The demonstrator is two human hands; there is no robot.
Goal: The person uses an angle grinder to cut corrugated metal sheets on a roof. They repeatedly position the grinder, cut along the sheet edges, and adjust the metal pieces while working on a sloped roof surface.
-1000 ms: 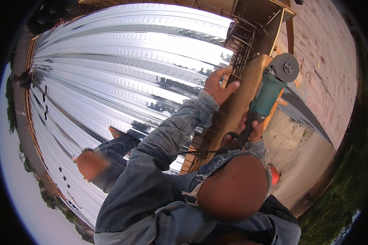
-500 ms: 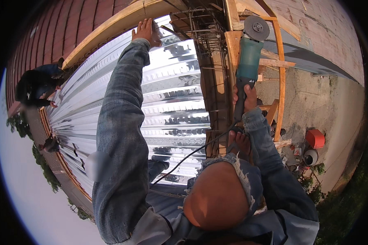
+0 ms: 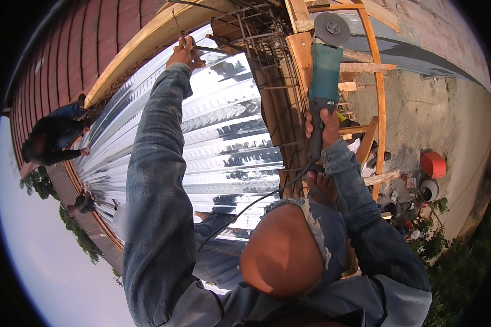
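My right hand (image 3: 323,128) is wrapped round the dark handle of a teal angle grinder (image 3: 325,73). Its grey disc (image 3: 331,29) points away from me, above wooden framing, and whether it spins cannot be told. A black cord (image 3: 259,200) runs from the grinder's handle back past my knee. My left arm is stretched far forward. At the far end of a shiny ribbed metal sheet (image 3: 223,128), my left hand (image 3: 183,54) grips the edge with bent fingers, close to a thin dark bar. Part of that grip is hidden.
Steel rebar (image 3: 256,32) and timber formwork (image 3: 301,54) border the sheets. Right of them is a drop to the ground, with a red container (image 3: 433,164) and a mixer drum (image 3: 429,189). Co-workers (image 3: 49,136) crouch at the left. A reddish roof (image 3: 87,49) rises behind.
My left hand has gone from lying spread on the sheet to bent fingers at its edge. The grinder has shifted slightly left in view, still in my right hand.
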